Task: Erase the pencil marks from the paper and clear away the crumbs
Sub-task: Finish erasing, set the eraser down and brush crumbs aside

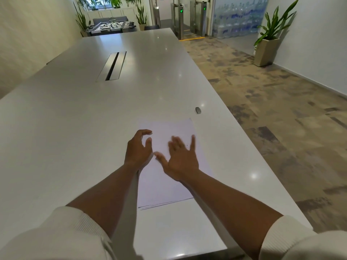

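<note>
Risk of sliding or creasing the paper if right hand, fingers spread flat, sweeps crumbs too hard while left hand, loosely curled and empty, barely steadies its edge.

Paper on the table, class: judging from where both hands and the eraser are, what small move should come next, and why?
Probably sweep the right hand across the paper toward the table edge. Its fingers are spread flat and blurred over the sheet, the left hand rests at the paper's left edge, and the eraser lies set aside beyond the sheet.
</note>
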